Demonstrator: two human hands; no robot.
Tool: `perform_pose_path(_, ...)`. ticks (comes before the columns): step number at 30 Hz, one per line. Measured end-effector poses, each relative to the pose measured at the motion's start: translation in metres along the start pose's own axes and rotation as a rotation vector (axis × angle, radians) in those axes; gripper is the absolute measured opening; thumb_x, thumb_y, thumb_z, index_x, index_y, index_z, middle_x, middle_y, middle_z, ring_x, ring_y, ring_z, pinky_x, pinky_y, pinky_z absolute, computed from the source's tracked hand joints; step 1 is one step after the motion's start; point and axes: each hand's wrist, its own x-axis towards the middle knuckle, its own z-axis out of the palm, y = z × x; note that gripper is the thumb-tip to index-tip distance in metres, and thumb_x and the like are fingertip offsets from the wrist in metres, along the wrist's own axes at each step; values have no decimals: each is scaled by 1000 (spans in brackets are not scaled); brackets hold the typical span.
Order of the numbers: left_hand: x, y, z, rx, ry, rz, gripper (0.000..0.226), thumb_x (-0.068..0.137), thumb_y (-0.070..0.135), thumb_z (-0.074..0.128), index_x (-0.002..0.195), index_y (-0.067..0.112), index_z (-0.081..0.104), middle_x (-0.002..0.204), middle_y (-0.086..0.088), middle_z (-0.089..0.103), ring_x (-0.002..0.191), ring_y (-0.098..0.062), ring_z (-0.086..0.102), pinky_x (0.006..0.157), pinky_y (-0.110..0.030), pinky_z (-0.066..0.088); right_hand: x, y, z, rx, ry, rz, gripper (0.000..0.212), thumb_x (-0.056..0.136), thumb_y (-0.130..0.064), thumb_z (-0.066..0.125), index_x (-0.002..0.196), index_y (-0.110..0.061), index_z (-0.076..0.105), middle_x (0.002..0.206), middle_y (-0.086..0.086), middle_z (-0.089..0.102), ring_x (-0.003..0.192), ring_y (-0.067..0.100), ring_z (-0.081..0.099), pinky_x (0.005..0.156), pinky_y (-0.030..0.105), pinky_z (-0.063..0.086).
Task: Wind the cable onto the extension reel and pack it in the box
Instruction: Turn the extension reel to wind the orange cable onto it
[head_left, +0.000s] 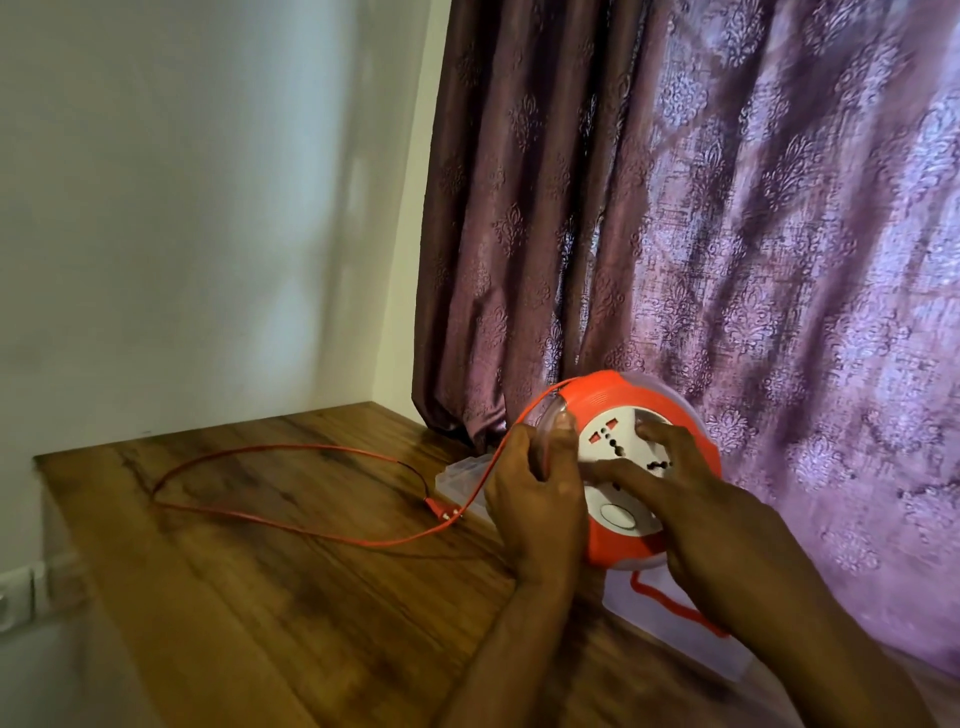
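Note:
An orange extension reel (613, 402) with a white socket face is held up above the wooden table (260, 597), near the curtain. My left hand (535, 499) grips its left rim, thumb on the clear edge. My right hand (696, 509) lies on the white face, fingers spread over the sockets. A thin red cable (291, 527) leaves the reel's left side and loops across the table to its plug (441, 512). A clear plastic box (675, 623) lies under the reel, with a red strap across it.
A purple patterned curtain (727, 234) hangs right behind the reel. A white wall (182, 208) stands to the left. Another clear plastic piece (462, 473) lies on the table by the curtain's foot. A wall socket plate (15, 597) sits at the far left.

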Motion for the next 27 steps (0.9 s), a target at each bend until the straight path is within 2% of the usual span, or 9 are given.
perform_pose_path(4,0,-1,-1,15,-11,24,57,83,62,49,73,6,56,69,-14,63,70,-29,59,69,-47,51,0,1,3,12,27,30,91,73,-13,64,116,-77,16,149,-19,4,102,26,61,63,27,39)
perform_pose_path(9,1,-1,-1,8,0,9,56,82,65,47,71,11,55,66,-5,61,68,-25,58,72,-46,53,-1,0,5,-3,80,64,89,75,-19,63,121,-76,12,144,-13,15,86,26,65,64,32,48)
perform_pose_path(11,2,-1,0,20,14,-1,52,82,64,48,67,14,51,61,0,56,64,-25,53,70,-47,52,-1,-1,7,-17,108,79,78,83,-32,58,126,-72,7,135,-6,25,81,28,65,67,37,51)
perform_pose_path(14,1,-4,0,11,2,-20,56,81,64,47,70,10,54,64,-7,61,67,-30,60,68,-49,53,0,-4,11,-10,149,123,57,89,-53,40,133,-62,5,124,-2,37,88,27,63,72,40,51)
perform_pose_path(17,-3,-6,2,14,-10,-21,58,80,66,47,73,9,56,70,-12,65,73,-32,63,70,-50,54,1,-10,16,-32,261,221,57,85,-63,40,136,-53,17,122,-2,54,95,28,62,74,37,48)
perform_pose_path(19,-5,-5,2,30,-17,13,56,81,66,48,75,10,58,71,-10,66,72,-29,64,71,-48,54,0,-17,18,27,361,310,57,82,-66,44,133,-45,31,109,2,66,93,31,64,68,35,45)
perform_pose_path(22,-6,-5,3,77,-42,77,54,84,63,47,72,11,56,69,-5,64,70,-25,61,70,-46,52,-1,-23,17,105,399,446,56,78,-67,49,125,-38,42,92,15,70,86,38,63,61,33,34)
perform_pose_path(25,-5,-7,2,82,-60,73,55,84,62,48,71,9,53,67,-8,62,68,-27,58,70,-47,51,-3,-13,6,31,285,406,50,82,-66,46,123,-38,44,97,13,69,91,37,62,66,35,42)
perform_pose_path(27,-3,-8,2,73,-53,59,57,83,63,47,71,7,54,69,-10,64,70,-29,59,71,-47,51,-4,-3,-6,30,286,296,35,87,-54,48,119,-40,47,96,5,70,89,35,63,69,38,48)
